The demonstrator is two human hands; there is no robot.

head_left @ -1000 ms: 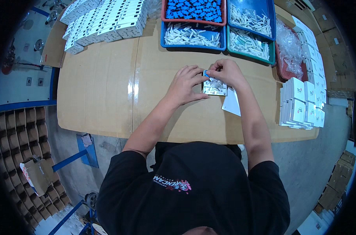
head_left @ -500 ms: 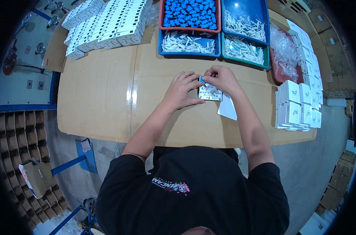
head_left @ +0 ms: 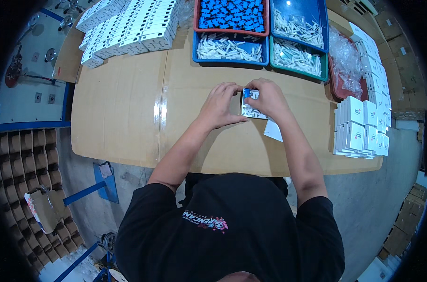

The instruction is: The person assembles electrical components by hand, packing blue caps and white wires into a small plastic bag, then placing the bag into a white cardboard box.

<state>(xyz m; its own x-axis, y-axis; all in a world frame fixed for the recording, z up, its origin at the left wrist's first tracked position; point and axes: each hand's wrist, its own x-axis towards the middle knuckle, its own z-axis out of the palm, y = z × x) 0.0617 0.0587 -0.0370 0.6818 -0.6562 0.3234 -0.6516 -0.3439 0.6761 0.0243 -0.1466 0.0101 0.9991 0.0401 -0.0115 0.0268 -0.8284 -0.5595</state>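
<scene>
A small flat white box (head_left: 252,112) lies on the cardboard-covered table in front of me, with small white and dark pieces inside and a blue piece (head_left: 246,94) along its top end. My left hand (head_left: 220,104) brackets its left side, fingers at the upper corner and thumb by the lower one. Closed over the upper right of the box is my right hand (head_left: 270,97), its thumb bent onto the inside and its fingers round the far edge. A white flat card or lid (head_left: 273,131) sticks out beneath my right wrist.
Beyond my hands stand a red tray (head_left: 231,33) of blue parts and blue and green trays (head_left: 231,63) of white sticks. Stacked white boxes (head_left: 158,41) fill the far left; more small white boxes (head_left: 355,136) stand at the right, near a red bin (head_left: 338,89) of clear bags.
My right hand has gone from a fingertip pinch at the blue piece to a grip over the box's upper right. My left fingers have drawn in at its upper left corner.
</scene>
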